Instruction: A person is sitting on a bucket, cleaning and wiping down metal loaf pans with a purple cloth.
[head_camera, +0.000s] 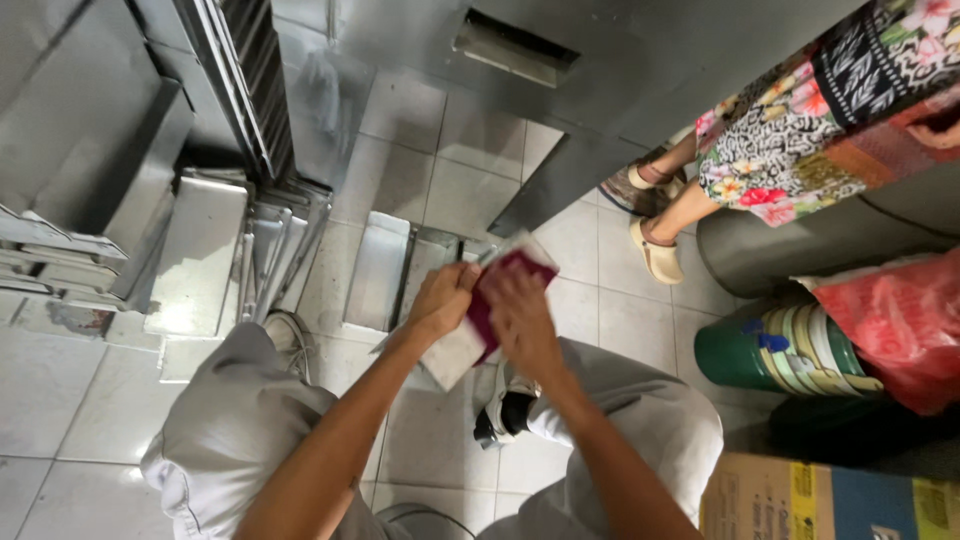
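the person sat or crouched low over a floor (60, 400) of pale, glossy square tiles, knees in light grey cloth spread to either side. the left hand (441, 298) was curled around the upper edge of a flat, rectangular metal tray (455, 352), dull white-grey and held tilted in front of the body, above the floor between the knees. the right hand (518, 315) pressed a dark maroon scouring pad (500, 290) flat against the tray's face, fingers bent over it so that only the pad's upper corner and left edge showed. both hands touched the tray, close together, thumbs nearly meeting. just beyond them more thin steel trays (378, 270) leaned upright on the floor, smooth and reflective, and to the left a row of similar sheets (200, 250) stood stacked on edge against a grey metal cabinet (90, 130). a white and black shoe (503, 405) showed under the right forearm. to the right stood another person in a patterned floral dress (800, 130) and cream sandals (655, 255), beside a green round container (780, 350), a crumpled red plastic bag (890, 320) and a cardboard box (790, 500) with printed sides.
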